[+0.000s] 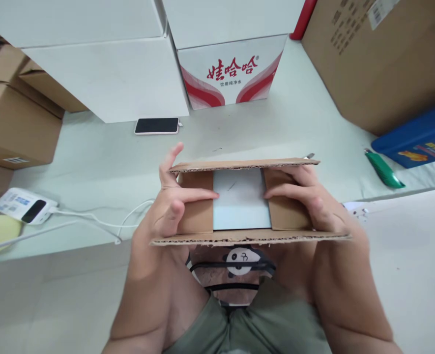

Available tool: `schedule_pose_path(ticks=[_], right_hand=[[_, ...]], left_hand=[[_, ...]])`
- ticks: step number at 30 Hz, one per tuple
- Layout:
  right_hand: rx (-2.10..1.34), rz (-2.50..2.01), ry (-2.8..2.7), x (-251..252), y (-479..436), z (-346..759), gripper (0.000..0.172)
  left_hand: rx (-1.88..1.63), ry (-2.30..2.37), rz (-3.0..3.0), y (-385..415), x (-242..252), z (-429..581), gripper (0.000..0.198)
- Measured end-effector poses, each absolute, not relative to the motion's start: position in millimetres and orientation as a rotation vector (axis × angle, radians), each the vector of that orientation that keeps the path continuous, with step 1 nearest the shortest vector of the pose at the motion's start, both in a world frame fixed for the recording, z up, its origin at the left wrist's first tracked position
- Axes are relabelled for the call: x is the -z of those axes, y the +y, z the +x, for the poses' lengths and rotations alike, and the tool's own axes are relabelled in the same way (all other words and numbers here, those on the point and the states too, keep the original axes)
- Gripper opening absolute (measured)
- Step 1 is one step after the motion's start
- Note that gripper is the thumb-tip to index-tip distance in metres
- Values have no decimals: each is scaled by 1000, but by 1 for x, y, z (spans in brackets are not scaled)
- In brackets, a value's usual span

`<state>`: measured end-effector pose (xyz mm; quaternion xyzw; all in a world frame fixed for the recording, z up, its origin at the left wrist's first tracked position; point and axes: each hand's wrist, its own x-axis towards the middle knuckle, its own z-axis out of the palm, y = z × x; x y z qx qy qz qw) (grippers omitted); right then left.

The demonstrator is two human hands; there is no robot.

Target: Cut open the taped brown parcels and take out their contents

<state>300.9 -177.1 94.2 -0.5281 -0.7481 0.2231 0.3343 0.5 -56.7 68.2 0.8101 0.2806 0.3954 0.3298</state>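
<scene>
Between my hands is a small cardboard box (195, 211), its two long flaps standing up at front and back. The two short side flaps are folded inward, leaving a gap in the middle. A pale blue surface (242, 206) shows through that gap; whether it is something packed inside, I cannot tell. My left hand (167, 206) grips the left end, index finger stretched across the left side flap and another finger raised beyond the far flap. My right hand (309, 196) holds the right end, its fingers pressing on the right side flap. The far flap partly covers some fingers.
A phone (157, 126) lies before stacked white boxes (110, 78) and a red-and-white carton (235, 73). Left are brown boxes (21, 123) and a white device (25, 205) with cables. Right are a large carton (379, 64), blue box (420, 132) and green-handled tool (384, 169).
</scene>
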Motion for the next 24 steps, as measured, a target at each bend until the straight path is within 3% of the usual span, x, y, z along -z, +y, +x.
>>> schedule_pose_path(ticks=[5, 10, 16, 18, 21, 24], right_hand=[[-549, -1410, -1839, -95, -181, 289, 62], [-75, -1309, -1363, -95, -185, 288, 45], [144, -1734, -1646, -172, -193, 283, 18], [98, -1730, -1864, -196, -182, 269, 20], [-306, -1788, -2319, -206, -152, 244, 23], [-454, -2045, -2671, -192, -125, 222, 73]], left_hand=[[-1165, 683, 1847, -51, -69, 0, 67], [-1277, 498, 1854, -34, -70, -10, 50], [-1235, 525, 1859, -38, -67, -4, 48], [-1263, 491, 1872, -41, -67, -1, 46], [-1246, 464, 1934, -49, -69, -1, 32], [-1212, 516, 1987, -58, -72, -4, 20]])
